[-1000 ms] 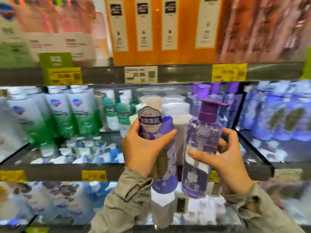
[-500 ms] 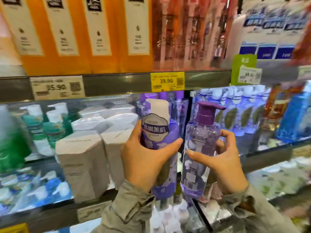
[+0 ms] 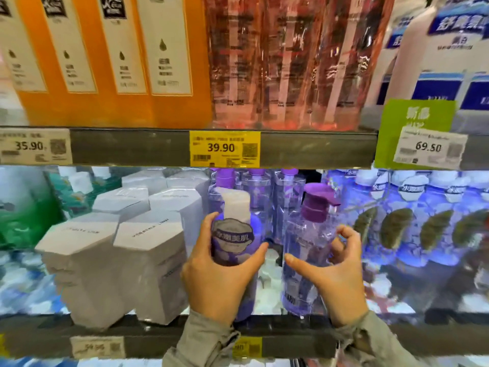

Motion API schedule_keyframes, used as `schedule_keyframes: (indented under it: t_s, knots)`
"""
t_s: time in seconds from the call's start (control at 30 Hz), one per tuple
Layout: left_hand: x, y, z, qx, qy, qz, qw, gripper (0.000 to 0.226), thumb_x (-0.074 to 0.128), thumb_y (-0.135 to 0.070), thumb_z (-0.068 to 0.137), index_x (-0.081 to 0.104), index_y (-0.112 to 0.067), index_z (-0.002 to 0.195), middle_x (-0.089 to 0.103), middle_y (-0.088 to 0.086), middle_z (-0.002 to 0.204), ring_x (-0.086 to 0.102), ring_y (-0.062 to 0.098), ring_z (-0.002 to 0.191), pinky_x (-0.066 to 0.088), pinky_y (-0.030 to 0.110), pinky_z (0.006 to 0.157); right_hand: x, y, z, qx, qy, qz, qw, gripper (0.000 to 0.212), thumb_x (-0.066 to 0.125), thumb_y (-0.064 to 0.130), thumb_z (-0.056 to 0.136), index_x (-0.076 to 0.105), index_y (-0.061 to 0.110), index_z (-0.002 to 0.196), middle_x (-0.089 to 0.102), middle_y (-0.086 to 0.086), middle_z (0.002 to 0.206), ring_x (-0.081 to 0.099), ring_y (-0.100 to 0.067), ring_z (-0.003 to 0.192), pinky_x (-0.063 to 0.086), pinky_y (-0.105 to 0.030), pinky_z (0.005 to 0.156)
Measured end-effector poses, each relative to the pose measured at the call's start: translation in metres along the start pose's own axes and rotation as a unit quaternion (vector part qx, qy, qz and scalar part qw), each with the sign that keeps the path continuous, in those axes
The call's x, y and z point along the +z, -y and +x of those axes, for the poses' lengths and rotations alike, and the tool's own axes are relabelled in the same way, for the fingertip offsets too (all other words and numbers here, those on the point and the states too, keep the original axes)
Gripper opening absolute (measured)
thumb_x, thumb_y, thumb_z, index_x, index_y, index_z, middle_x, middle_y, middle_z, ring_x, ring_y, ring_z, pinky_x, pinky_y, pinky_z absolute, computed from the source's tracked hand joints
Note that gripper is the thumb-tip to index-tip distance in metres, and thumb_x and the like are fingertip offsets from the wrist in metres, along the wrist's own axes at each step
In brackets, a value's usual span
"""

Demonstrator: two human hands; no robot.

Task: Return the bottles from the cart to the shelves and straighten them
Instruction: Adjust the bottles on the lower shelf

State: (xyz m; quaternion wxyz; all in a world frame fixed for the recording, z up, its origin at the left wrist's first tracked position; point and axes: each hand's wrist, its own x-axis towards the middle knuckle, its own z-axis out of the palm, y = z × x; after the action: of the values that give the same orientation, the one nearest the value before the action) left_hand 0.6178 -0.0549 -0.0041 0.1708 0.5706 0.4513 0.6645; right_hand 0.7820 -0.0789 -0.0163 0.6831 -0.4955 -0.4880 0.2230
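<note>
Both hands reach to the shelf front, between grey boxes and blue bottles. The left hand has its fingers clamped on the white-capped bottle, and the right hand has its fingers curled round the pump bottle. Price tags above read 35.90, 39.90, 69.50.

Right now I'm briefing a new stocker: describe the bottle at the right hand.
Find the yellow 39.90 tag on the shelf edge. Below it, at the right hand, is a clear bottle. Unlike the left hand's white-capped bottle, it has a purple pump.
</note>
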Motion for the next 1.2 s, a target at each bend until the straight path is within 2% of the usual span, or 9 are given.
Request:
schedule_keyframes:
  t_s: [0.1, 0.27, 0.43, 0.63, 0.8, 0.93, 1.07, 1.13, 1.2]
  knots:
    - [0.007, 0.006, 0.003, 0.0, -0.015, 0.015, 1.0, 0.07, 0.076, -0.061, 0.046, 0.057, -0.039, 0.109, 0.062, -0.03, 0.096, 0.056, -0.019, 0.088, 0.042, 0.0, 0.075, 0.005, -0.006, 0.007, -0.022, 0.016, 0.003, 1.0, 0.077, 0.089, 0.008, 0.047, 0.041, 0.029, 0.104, 0.064, 0.005, 0.099, 0.064, 0.004, 0.089, 0.049, -0.011, 0.076]
    - [0.009, 0.011, 0.006, -0.014, -0.017, 0.037, 0.999, 0.081, 0.085, -0.057, 0.046, 0.055, -0.029, 0.116, 0.062, -0.023, 0.096, 0.058, -0.006, 0.084, 0.04, -0.002, 0.076, 0.01, -0.011, 0.007, -0.016, 0.027, 0.001, 1.0, 0.078, 0.086, 0.028, 0.044, 0.044, 0.032, 0.11, 0.068, 0.018, 0.1, 0.064, 0.004, 0.096, 0.051, -0.017, 0.082]
    - [0.01, 0.015, 0.007, -0.002, 0.006, -0.005, 1.0, 0.073, 0.072, -0.058, 0.052, 0.043, -0.029, 0.113, 0.059, -0.018, 0.103, 0.055, -0.015, 0.093, 0.038, -0.003, 0.073, 0.008, -0.009, 0.005, -0.009, 0.05, -0.02, 0.999, 0.074, 0.085, 0.036, 0.048, 0.046, 0.026, 0.111, 0.067, 0.015, 0.103, 0.065, -0.002, 0.097, 0.053, -0.03, 0.085]
    - [0.014, 0.027, 0.007, 0.004, 0.01, -0.067, 0.998, 0.071, 0.078, -0.048, 0.053, 0.043, -0.023, 0.109, 0.061, 0.006, 0.104, 0.063, 0.018, 0.089, 0.049, 0.012, 0.074, -0.005, -0.006, 0.004, 0.002, 0.155, -0.003, 0.988, 0.071, 0.086, 0.024, 0.065, 0.047, 0.027, 0.124, 0.064, 0.016, 0.117, 0.061, -0.007, 0.109, 0.05, -0.023, 0.092]
    - [0.016, 0.024, 0.008, 0.016, 0.021, -0.077, 0.997, 0.071, 0.09, -0.006, 0.054, 0.04, -0.016, 0.103, 0.058, -0.007, 0.095, 0.062, -0.007, 0.08, 0.045, 0.002, 0.065, -0.029, 0.003, 0.017, 0.027, 0.276, -0.008, 0.961, 0.076, 0.077, 0.012, 0.073, 0.038, 0.025, 0.136, 0.059, 0.016, 0.127, 0.055, -0.004, 0.119, 0.044, -0.015, 0.095]
    - [0.016, 0.025, 0.006, 0.014, 0.04, -0.087, 0.995, 0.068, 0.084, 0.005, 0.056, 0.038, -0.007, 0.106, 0.057, -0.014, 0.097, 0.06, -0.014, 0.084, 0.045, 0.001, 0.069, -0.02, 0.002, 0.015, 0.019, 0.209, -0.061, 0.976, 0.08, 0.089, 0.038, 0.054, 0.045, 0.044, 0.12, 0.062, 0.007, 0.116, 0.059, -0.005, 0.111, 0.047, -0.02, 0.092]
    - [0.016, 0.024, 0.006, 0.012, 0.049, -0.096, 0.994, 0.068, 0.083, 0.006, 0.057, 0.038, -0.005, 0.107, 0.056, -0.015, 0.097, 0.06, -0.015, 0.083, 0.045, 0.001, 0.068, -0.005, -0.008, 0.003, 0.002, 0.113, -0.15, 0.982, 0.074, 0.07, 0.082, 0.044, 0.039, 0.053, 0.105, 0.047, 0.006, 0.113, 0.048, -0.016, 0.113, 0.042, -0.032, 0.095]
    - [0.016, 0.022, 0.006, 0.015, 0.053, -0.1, 0.993, 0.069, 0.083, 0.006, 0.057, 0.037, -0.004, 0.107, 0.056, -0.012, 0.097, 0.06, -0.014, 0.079, 0.045, 0.001, 0.065, -0.01, -0.004, 0.001, 0.047, 0.173, -0.068, 0.981, 0.075, 0.078, 0.066, 0.056, 0.036, 0.041, 0.114, 0.052, 0.011, 0.119, 0.054, -0.006, 0.114, 0.047, -0.026, 0.096]
    - [0.015, 0.021, 0.006, 0.014, 0.055, -0.11, 0.992, 0.071, 0.087, 0.0, 0.057, 0.037, -0.005, 0.108, 0.057, -0.012, 0.098, 0.061, -0.012, 0.073, 0.045, 0.002, 0.063, -0.026, -0.007, 0.001, 0.082, 0.273, 0.003, 0.959, 0.073, 0.08, 0.029, 0.071, 0.033, 0.034, 0.126, 0.056, 0.024, 0.124, 0.054, 0.005, 0.116, 0.046, -0.018, 0.096]
